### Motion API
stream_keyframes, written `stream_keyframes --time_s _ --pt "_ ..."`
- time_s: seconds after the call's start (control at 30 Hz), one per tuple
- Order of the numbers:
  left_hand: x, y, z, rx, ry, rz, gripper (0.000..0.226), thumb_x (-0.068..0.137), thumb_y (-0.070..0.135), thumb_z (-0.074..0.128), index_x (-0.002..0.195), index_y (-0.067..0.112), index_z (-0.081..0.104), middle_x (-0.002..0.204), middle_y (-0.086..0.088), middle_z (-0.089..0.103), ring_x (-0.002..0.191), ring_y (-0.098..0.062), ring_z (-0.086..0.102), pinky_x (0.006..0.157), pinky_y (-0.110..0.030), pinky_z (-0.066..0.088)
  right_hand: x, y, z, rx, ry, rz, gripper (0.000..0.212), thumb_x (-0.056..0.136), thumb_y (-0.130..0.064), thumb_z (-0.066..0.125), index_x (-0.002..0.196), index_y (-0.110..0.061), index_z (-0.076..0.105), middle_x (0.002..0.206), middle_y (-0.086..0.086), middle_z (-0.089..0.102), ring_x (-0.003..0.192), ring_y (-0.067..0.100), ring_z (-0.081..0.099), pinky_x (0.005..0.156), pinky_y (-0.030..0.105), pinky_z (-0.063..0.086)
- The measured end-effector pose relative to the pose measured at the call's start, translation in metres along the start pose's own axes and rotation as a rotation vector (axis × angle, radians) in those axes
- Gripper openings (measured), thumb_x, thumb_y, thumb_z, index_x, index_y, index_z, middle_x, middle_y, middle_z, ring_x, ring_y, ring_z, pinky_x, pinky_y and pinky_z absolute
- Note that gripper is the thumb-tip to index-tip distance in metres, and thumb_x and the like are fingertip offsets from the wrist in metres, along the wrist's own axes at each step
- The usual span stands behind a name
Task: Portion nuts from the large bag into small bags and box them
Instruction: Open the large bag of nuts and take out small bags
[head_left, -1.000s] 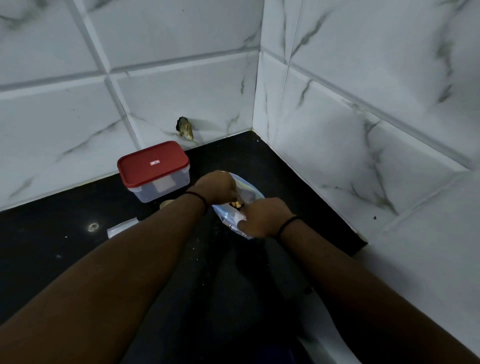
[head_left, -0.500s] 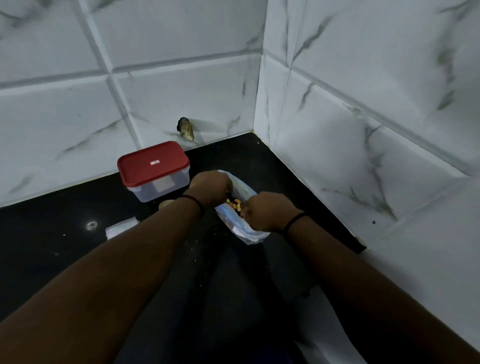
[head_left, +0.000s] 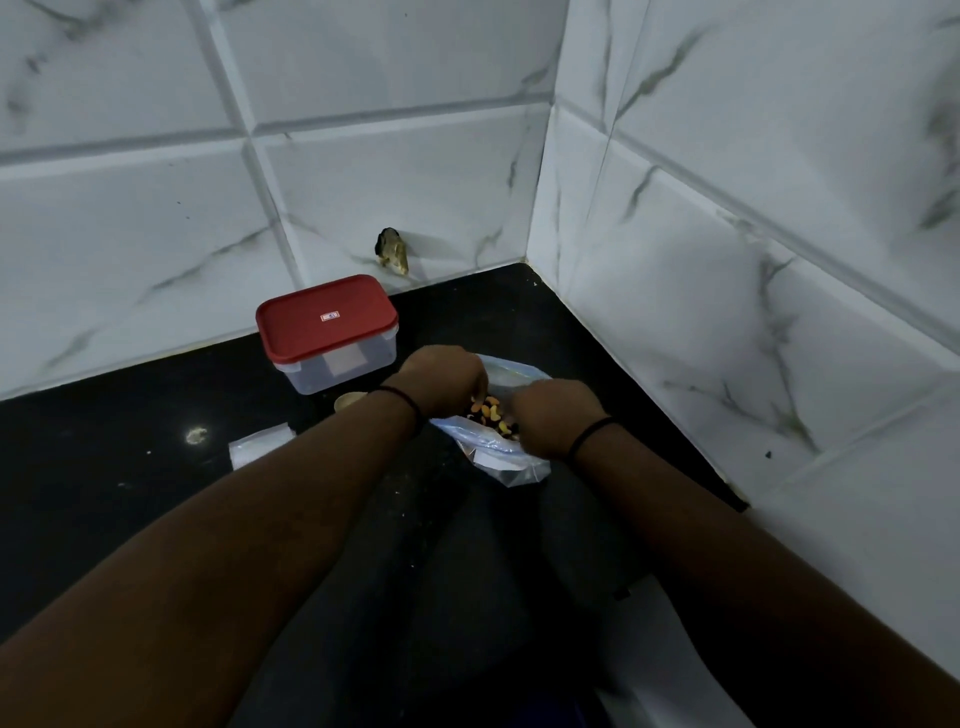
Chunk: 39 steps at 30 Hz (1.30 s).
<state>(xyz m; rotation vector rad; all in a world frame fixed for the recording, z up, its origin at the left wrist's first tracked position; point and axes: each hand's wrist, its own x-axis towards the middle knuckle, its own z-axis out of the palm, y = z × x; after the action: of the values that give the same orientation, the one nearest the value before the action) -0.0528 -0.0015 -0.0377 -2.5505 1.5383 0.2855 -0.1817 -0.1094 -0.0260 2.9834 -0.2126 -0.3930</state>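
A clear plastic bag (head_left: 498, 452) with mixed nuts (head_left: 491, 415) lies on the black counter near the corner. My left hand (head_left: 447, 376) grips the bag's left edge and my right hand (head_left: 550, 415) grips its right edge, holding the mouth apart so the nuts show between them. A clear box with a red lid (head_left: 327, 327), shut, stands just beyond my left hand. Flat small clear bags (head_left: 257, 447) lie left of my left forearm.
White marble-look tiled walls meet in a corner right behind the bag. A small tan round object (head_left: 349, 400) sits in front of the box. A dark hole (head_left: 392, 252) shows in the back wall. A light speck (head_left: 196, 435) lies on the counter (head_left: 104, 467).
Both hands have pulled the bag's mouth wider apart, so more nuts show. The bag's lower end now sticks out below my right hand. The box has not moved.
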Motion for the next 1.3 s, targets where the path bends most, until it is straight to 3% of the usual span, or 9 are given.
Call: stream_keyframes --time_s 0.07,0.2,0.27,0.5,0.67,0.8,0.93,1.1,1.3 --pt "0.007 0.012 0.0 0.036 0.007 0.017 0.019 0.095 0.024 0.06 0.109 0.023 0.072 0.103 -0.002 0.069 0.094 -0.02 0.065 0.079 -0.031 0.051 -0.002 -0.012 0.0 0.035 -0.036 -0.001 0.034 0.094 -0.028 0.057 0.125 -0.018 0.061 0.12 0.006 0.066 0.108 0.025 0.064 0.089 0.037 0.051" --pt "0.019 0.005 -0.003 0.047 -0.036 -0.124 0.025 0.095 0.025 0.062 0.117 0.015 0.065 0.114 -0.006 0.065 0.105 -0.023 0.063 0.095 -0.037 0.052 -0.008 -0.021 0.003 0.005 -0.442 0.034 0.04 0.094 -0.024 0.061 0.131 -0.009 0.058 0.126 0.011 0.062 0.117 0.027 0.06 0.1 0.041 0.048" --pt "0.022 -0.004 -0.004 0.019 -0.011 -0.149 0.031 0.096 0.029 0.061 0.124 0.017 0.062 0.117 -0.006 0.064 0.107 -0.022 0.062 0.096 -0.037 0.052 -0.011 -0.021 0.007 0.015 -0.517 0.013 0.04 0.095 -0.022 0.06 0.133 -0.007 0.056 0.124 0.013 0.063 0.115 0.027 0.061 0.102 0.043 0.049" --pt "0.016 0.005 0.01 -0.036 -0.058 -0.007 0.024 0.098 0.03 0.056 0.115 0.019 0.07 0.11 -0.003 0.069 0.1 -0.02 0.065 0.088 -0.035 0.054 -0.01 -0.01 -0.001 0.06 -0.247 0.016 0.032 0.101 -0.023 0.046 0.125 -0.01 0.063 0.12 0.008 0.067 0.109 0.025 0.065 0.091 0.036 0.051" --pt "-0.004 -0.013 0.013 -0.091 -0.053 -0.009 0.022 0.096 0.027 0.059 0.115 0.021 0.07 0.113 -0.002 0.067 0.102 -0.018 0.063 0.09 -0.033 0.052 -0.007 0.008 0.0 -0.012 -0.289 0.125 0.033 0.098 -0.024 0.05 0.128 -0.012 0.06 0.126 0.009 0.064 0.115 0.027 0.063 0.095 0.038 0.052" --pt "-0.018 -0.024 0.008 -0.492 0.281 -0.016 0.017 0.095 0.02 0.062 0.108 0.017 0.073 0.109 -0.002 0.071 0.099 -0.013 0.065 0.092 -0.034 0.053 0.005 -0.005 -0.006 0.052 -0.077 0.001 0.024 0.098 -0.023 0.05 0.114 -0.013 0.064 0.108 0.007 0.068 0.099 0.025 0.066 0.083 0.036 0.053" --pt "-0.048 -0.063 0.017 -0.798 0.702 -0.371 0.016 0.094 0.016 0.061 0.106 0.016 0.072 0.098 -0.003 0.073 0.085 -0.017 0.066 0.078 -0.033 0.053 0.03 -0.021 -0.007 0.254 0.178 -0.047 0.024 0.096 -0.022 0.05 0.095 -0.015 0.073 0.09 0.002 0.069 0.084 0.018 0.063 0.069 0.026 0.038" --pt "-0.11 -0.116 0.042 -0.771 0.707 -0.701 0.014 0.093 0.028 0.061 0.086 0.017 0.068 0.083 -0.003 0.071 0.078 -0.022 0.067 0.071 -0.038 0.055 0.053 -0.064 -0.017 0.726 0.191 -0.002 0.013 0.087 -0.027 0.07 0.076 -0.021 0.073 0.079 -0.005 0.072 0.076 0.01 0.066 0.074 0.031 0.054" --pt "-0.193 -0.141 0.085 -0.76 0.714 -0.995 0.022 0.095 0.034 0.058 0.082 0.018 0.067 0.077 0.003 0.067 0.073 -0.016 0.061 0.061 -0.027 0.04 0.073 -0.15 -0.003 0.828 0.025 -0.036 0.016 0.092 -0.026 0.063 0.077 -0.019 0.066 0.084 0.005 0.071 0.085 0.025 0.068 0.081 0.041 0.056"
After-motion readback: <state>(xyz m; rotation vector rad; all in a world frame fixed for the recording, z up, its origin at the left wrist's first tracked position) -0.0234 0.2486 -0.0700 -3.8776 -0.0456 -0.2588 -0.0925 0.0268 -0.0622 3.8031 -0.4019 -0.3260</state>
